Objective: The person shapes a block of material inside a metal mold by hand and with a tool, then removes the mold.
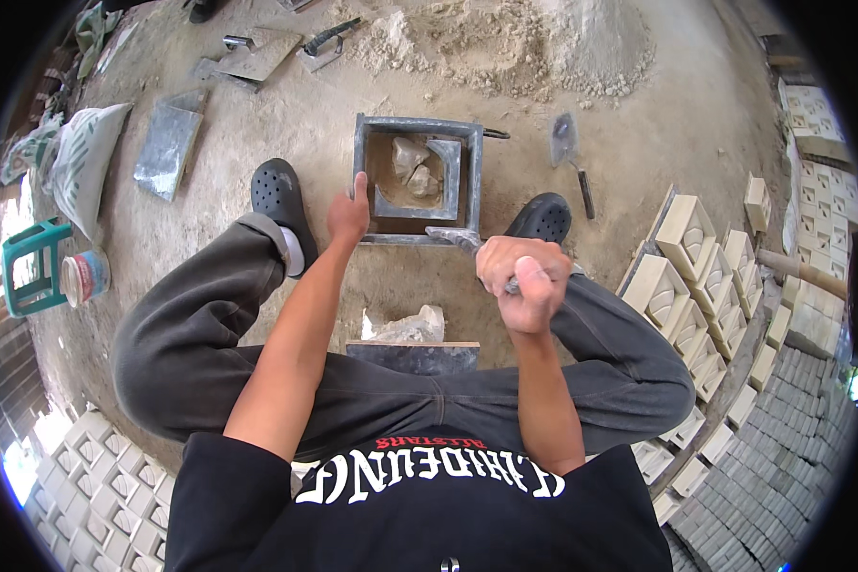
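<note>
On the ground between my feet lies a square grey mould frame (418, 124), with a smaller angular grey insert (453, 176) inside it. Pale broken lumps (412, 170) sit within the insert. My left hand (350, 214) is closed on the frame's left wall, thumb pointing away from me; its fingertips are partly hidden. My right hand (524, 281) forms a fist around the handle of a trowel (456, 235), whose blade reaches the frame's near right corner. Most of that handle is covered by my fingers.
A second trowel (564, 143) lies right of the frame, beyond my right shoe. Sandy powder (505, 48) is heaped at the back. Left are a flat plate (169, 143), a sack (91, 162) and a green stool (33, 267). Cast blocks (691, 276) stand in rows at right.
</note>
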Tool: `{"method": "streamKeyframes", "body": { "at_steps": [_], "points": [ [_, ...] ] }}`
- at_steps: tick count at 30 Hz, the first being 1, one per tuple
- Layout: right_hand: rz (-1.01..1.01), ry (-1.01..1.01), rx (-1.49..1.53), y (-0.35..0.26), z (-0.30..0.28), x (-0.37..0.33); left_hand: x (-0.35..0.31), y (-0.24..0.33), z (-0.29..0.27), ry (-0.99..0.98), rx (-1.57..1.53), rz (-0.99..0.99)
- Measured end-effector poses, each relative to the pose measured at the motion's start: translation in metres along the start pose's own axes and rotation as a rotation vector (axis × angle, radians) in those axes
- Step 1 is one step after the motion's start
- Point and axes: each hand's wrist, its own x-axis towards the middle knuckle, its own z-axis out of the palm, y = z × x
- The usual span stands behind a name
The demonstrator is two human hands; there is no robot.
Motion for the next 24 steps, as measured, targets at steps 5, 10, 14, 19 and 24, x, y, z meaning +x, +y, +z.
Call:
{"method": "streamKeyframes", "body": {
  "at_steps": [5, 10, 14, 19, 24],
  "points": [
    [0.110, 0.000, -0.113, 0.023, -0.013, -0.007, -0.008, 0.009, 0.007, 0.031, -0.043, 0.051],
    [-0.011, -0.047, -0.034, -0.001, 0.012, -0.004, -0.001, -0.002, -0.005, -0.015, 0.007, -0.031],
    [0.061, -0.027, -0.143, 0.038, -0.001, -0.016, -0.007, 0.007, 0.005, -0.030, -0.038, 0.019],
    [-0.119, -0.127, -0.248, 0.007, 0.024, -0.003, 0.011, -0.013, 0.005, 0.030, 0.015, 0.002],
    [-0.067, -0.124, -0.301, 0.032, 0.019, -0.008, 0.016, -0.014, 0.014, 0.028, -0.041, 0.047]
  ]
}}
